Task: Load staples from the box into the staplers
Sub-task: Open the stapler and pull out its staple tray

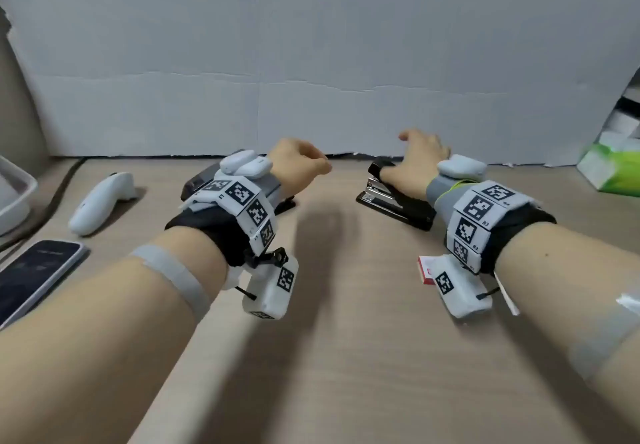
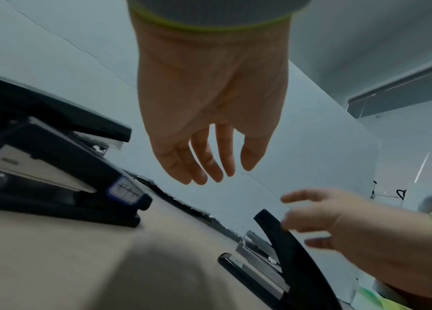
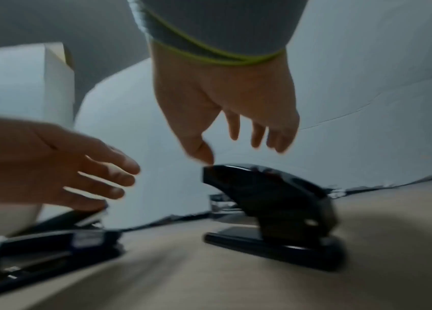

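Observation:
Two black staplers lie near the white back board. My left wrist hides most of the left stapler (image 1: 196, 184), which shows at the left in the left wrist view (image 2: 50, 167). My left hand (image 1: 303, 166) hangs beside it with relaxed fingers (image 2: 204, 161) and holds nothing. The right stapler (image 1: 393, 203) has its top cover lifted off the metal magazine (image 2: 257, 247). My right hand (image 1: 417, 158) is spread over it, the thumb (image 3: 204, 153) touching the cover's front tip (image 3: 236, 174). A red and white staple box (image 1: 424, 270) lies on the table, partly hidden behind my right wrist.
A white controller (image 1: 100, 203), a dark phone (image 1: 34, 277) and the corner of a white tray (image 1: 15, 198) sit at the left, with a cable running past them. A green and white box (image 1: 613, 168) stands at the far right. The board (image 1: 311, 97) closes the back.

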### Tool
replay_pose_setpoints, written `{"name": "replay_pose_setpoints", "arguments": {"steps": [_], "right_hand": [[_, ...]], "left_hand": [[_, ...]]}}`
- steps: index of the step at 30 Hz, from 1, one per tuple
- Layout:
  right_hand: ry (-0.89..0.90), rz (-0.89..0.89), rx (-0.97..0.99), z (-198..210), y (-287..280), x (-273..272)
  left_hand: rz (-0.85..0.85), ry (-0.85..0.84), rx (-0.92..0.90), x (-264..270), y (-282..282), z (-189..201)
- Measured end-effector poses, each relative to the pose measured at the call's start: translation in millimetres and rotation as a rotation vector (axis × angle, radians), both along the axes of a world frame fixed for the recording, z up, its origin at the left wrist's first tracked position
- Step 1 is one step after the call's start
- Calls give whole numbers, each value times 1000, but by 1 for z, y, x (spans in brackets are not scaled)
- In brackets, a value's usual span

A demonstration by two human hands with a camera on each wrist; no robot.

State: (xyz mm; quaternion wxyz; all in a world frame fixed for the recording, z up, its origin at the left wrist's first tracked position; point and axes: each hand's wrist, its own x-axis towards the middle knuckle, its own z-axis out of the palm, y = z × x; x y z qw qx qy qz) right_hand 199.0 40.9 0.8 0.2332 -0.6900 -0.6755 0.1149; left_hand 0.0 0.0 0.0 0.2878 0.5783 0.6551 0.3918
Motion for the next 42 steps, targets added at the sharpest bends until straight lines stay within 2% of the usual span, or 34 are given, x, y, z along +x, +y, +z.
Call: {"name": "replay_pose_setpoints", "arguments": {"steps": [4, 6, 11, 16, 20, 22, 26, 27, 29, 31, 33, 36, 40, 42], "right_hand": [[-237, 101, -361, -14, 14, 10], [-267, 116, -402, -18, 27, 14], [-259, 227, -408, -7, 26, 10], [-185, 312, -398, -6, 23, 14], [-196, 346, -380, -3, 17, 20], [-216, 352, -363, -2, 15, 27], [-228, 387, -383, -1, 2, 42], [-240, 397, -397, 0, -1, 44], [-270, 408, -416, 2, -9, 49], [-273, 401, -429, 1, -14, 53], [-257, 382, -411, -2, -19, 56], [-241, 276, -351, -6, -18, 59], [-381, 124, -287, -2, -19, 59], [-258, 148, -319, -7, -19, 54]], "left_hand": [[-13, -44, -70, -1, 15, -4], [-17, -64, -114, 1, 25, -7], [-65, -110, -203, 17, 37, -17], [-122, -63, -230, 39, 38, -28], [-262, -50, -337, 49, 27, -27], [-248, -1, -307, 52, 24, -25], [-56, 56, -163, 49, 24, -22], [-61, 50, -162, 48, 24, -21], [-192, 16, -183, 52, 20, -22], [-391, 34, -207, 59, 10, -20], [-498, 94, -222, 67, 2, -21], [-458, 66, -224, 71, -5, -20], [-464, 47, -275, 66, -10, -12], [-510, 47, -345, 62, -16, -4]]}}
